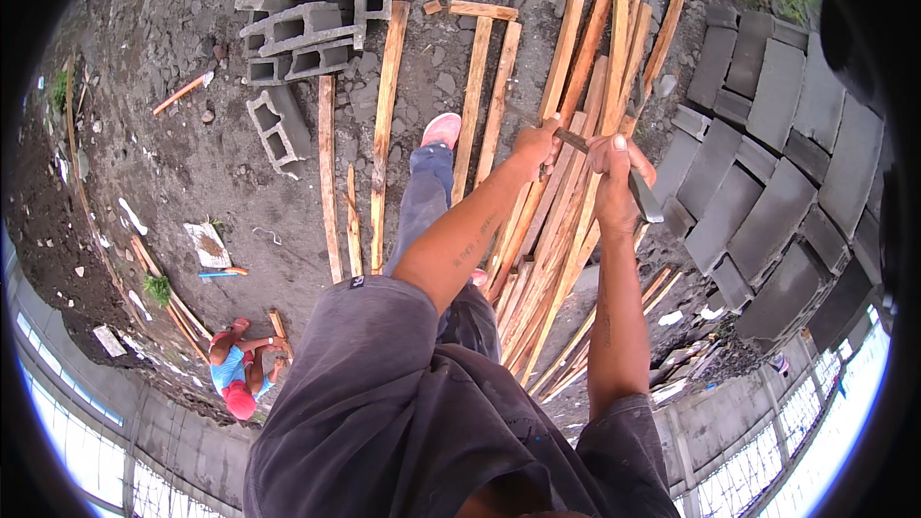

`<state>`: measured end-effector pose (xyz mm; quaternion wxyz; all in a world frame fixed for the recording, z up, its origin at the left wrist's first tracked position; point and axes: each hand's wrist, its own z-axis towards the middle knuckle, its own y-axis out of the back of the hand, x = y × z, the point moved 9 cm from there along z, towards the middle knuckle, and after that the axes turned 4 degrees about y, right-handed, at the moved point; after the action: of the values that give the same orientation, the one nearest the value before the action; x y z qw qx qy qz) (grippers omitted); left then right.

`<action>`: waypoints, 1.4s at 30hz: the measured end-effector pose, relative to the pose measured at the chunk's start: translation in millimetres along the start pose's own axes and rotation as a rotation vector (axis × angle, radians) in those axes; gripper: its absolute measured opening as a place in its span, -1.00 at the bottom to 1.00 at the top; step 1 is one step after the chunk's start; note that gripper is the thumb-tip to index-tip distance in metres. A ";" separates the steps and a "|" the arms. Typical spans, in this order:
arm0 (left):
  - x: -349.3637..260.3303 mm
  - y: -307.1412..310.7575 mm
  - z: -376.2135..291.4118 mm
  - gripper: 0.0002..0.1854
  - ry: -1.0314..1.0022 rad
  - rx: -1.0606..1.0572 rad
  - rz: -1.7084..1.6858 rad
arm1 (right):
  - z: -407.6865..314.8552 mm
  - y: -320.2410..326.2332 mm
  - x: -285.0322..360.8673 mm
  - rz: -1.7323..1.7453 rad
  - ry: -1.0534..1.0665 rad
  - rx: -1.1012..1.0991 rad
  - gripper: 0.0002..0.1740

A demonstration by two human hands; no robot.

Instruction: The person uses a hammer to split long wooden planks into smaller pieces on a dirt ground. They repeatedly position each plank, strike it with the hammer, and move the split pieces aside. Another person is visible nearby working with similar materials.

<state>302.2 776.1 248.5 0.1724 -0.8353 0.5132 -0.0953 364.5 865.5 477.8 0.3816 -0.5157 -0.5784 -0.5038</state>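
Observation:
My left hand (536,147) is closed at the left part of a narrow, dark bar-like tool (573,139), above a pile of long sawn timber pieces (572,208). To its right, my right hand (620,173) grips the same tool, or one in line with it; which one I cannot tell. A flat grey metal end (645,198) sticks out below the right hand's fingers. Beyond the left hand the tool's far end is blurred. The pile fans out beneath both hands, close to my legs.
Hollow concrete blocks (309,25) are stacked at upper left, more blocks (781,86) at right. Separate timbers (388,122) lie left of my foot. Rubble covers parts of the ground. At lower left a person in a red head covering (239,400) crouches by a short wood piece (280,334).

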 end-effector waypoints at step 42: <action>-197.3 -97.9 -227.1 -0.59 -1.297 0.040 0.858 | 60.0 -63.2 -45.7 -0.047 0.276 -0.134 -0.92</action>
<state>216.8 949.1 499.3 0.4752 -0.4490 0.5863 0.4783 315.2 916.9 409.9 0.4103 -0.4523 -0.4974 -0.6163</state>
